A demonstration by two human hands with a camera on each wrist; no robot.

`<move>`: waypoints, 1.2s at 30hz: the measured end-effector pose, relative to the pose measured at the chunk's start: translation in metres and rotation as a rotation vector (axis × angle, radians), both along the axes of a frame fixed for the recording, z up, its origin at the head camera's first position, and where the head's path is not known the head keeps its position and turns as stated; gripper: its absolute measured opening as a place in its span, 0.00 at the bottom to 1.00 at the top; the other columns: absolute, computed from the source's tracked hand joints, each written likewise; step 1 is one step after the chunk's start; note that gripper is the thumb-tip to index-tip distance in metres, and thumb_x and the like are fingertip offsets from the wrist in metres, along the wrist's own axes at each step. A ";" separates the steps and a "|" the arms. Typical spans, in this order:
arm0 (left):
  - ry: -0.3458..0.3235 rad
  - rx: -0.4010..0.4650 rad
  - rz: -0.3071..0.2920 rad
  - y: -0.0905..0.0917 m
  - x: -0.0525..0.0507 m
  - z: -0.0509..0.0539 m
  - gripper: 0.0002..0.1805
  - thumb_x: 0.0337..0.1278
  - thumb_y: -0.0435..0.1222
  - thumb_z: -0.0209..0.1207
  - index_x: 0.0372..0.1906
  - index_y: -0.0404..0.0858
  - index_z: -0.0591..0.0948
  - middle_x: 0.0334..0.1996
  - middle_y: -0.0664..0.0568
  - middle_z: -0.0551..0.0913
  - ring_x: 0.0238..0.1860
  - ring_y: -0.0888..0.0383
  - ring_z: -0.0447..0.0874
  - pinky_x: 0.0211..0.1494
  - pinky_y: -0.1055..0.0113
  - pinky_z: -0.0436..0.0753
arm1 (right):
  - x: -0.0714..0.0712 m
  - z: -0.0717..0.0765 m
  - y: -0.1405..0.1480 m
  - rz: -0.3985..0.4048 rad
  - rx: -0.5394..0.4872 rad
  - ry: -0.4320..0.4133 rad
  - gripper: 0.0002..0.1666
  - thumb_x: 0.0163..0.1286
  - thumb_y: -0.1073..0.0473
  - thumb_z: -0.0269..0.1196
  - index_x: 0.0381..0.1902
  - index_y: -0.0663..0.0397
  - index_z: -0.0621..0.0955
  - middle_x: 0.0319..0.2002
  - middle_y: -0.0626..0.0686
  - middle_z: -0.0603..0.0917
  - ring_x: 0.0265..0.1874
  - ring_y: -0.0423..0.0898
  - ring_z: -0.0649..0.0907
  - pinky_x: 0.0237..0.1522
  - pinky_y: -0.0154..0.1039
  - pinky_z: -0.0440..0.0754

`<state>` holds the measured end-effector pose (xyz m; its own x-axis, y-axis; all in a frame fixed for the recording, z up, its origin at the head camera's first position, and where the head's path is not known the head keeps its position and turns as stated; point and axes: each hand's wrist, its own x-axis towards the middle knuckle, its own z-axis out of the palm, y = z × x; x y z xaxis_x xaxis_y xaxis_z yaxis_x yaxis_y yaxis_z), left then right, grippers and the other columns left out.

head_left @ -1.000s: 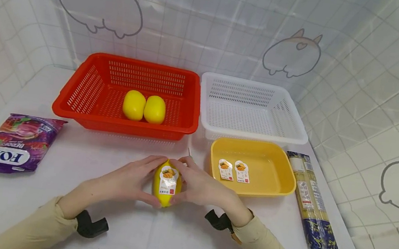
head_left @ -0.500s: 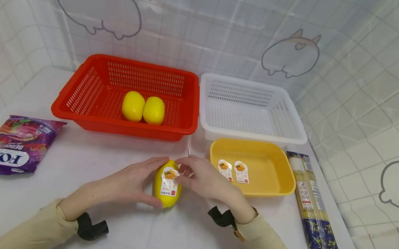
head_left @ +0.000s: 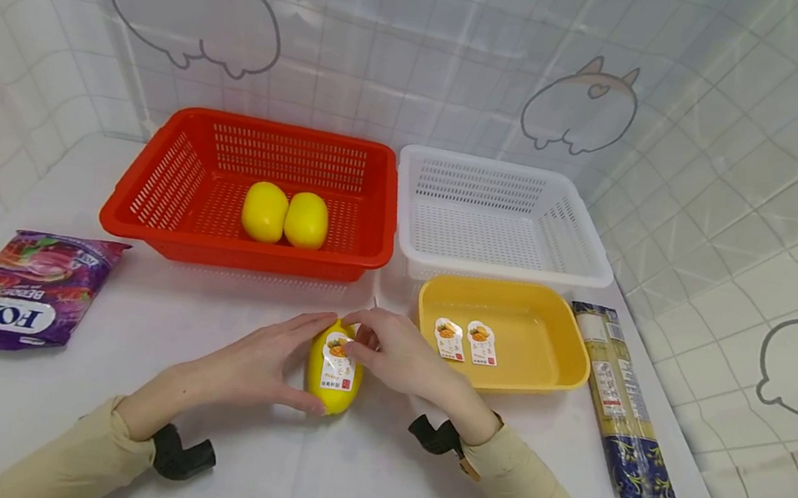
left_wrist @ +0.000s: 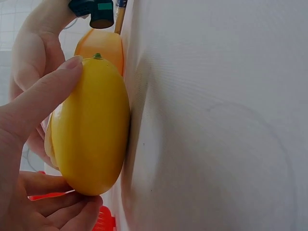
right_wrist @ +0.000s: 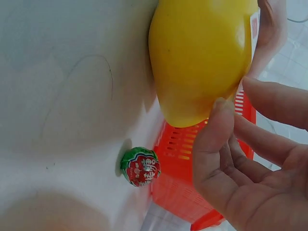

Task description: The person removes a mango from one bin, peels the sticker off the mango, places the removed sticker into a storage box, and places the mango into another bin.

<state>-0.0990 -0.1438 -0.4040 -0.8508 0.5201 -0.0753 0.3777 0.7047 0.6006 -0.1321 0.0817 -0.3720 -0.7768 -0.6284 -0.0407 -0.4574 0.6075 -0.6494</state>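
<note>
A yellow mango [head_left: 332, 396] lies on the white table, a white sticker [head_left: 337, 371] with a mango picture on its upper face. My left hand [head_left: 251, 364] holds it by its two ends, thumb near the green stem tip in the left wrist view and fingers at the far end. My right hand [head_left: 396, 354] is at the mango's right side. Its thumb touches the sticker area and a fingertip rests against the mango [right_wrist: 202, 57] near its far end, the other fingers loosely bent. Beyond that hand lies a green and red wrapped lollipop [right_wrist: 139, 166].
Behind are a red basket [head_left: 244, 247] with two yellow fruits [head_left: 286, 216] and a white basket [head_left: 510, 270]. A yellow tray [head_left: 545, 344] with two similar stickers [head_left: 464, 342] stands to the right, beside noodle packs [head_left: 623, 413]. A purple FOX'S bag [head_left: 26, 288] lies at left.
My right hand has come off the mango's side and lifted slightly, its thumb and fingers now at the sticker's upper right. The left hand keeps its hold on the mango.
</note>
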 end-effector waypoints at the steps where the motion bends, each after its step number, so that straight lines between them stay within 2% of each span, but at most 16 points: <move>1: -0.002 -0.001 0.000 0.000 0.000 0.000 0.64 0.36 0.65 0.73 0.77 0.38 0.60 0.76 0.46 0.62 0.74 0.45 0.63 0.71 0.43 0.70 | 0.000 0.000 0.000 -0.004 -0.004 0.002 0.19 0.71 0.56 0.64 0.58 0.52 0.81 0.31 0.45 0.79 0.32 0.42 0.77 0.34 0.31 0.78; 9: 0.007 0.001 -0.010 -0.001 0.000 -0.001 0.64 0.37 0.65 0.73 0.78 0.38 0.60 0.76 0.46 0.61 0.74 0.45 0.63 0.70 0.43 0.71 | 0.000 -0.003 -0.002 -0.027 -0.022 0.015 0.19 0.70 0.57 0.65 0.58 0.51 0.81 0.31 0.44 0.79 0.33 0.42 0.77 0.35 0.31 0.78; 17: -0.013 0.001 -0.007 -0.001 0.001 -0.004 0.64 0.39 0.66 0.72 0.79 0.40 0.57 0.78 0.46 0.58 0.75 0.45 0.62 0.70 0.42 0.71 | 0.000 -0.004 -0.005 -0.043 -0.037 0.014 0.17 0.70 0.59 0.65 0.56 0.52 0.82 0.31 0.44 0.79 0.31 0.42 0.77 0.32 0.30 0.78; 36: 0.002 0.007 0.012 -0.001 0.001 -0.005 0.64 0.37 0.70 0.69 0.79 0.45 0.57 0.77 0.47 0.60 0.74 0.45 0.64 0.69 0.40 0.71 | 0.002 -0.004 -0.006 -0.049 -0.059 0.002 0.16 0.70 0.60 0.65 0.55 0.51 0.82 0.31 0.44 0.79 0.33 0.42 0.78 0.34 0.30 0.79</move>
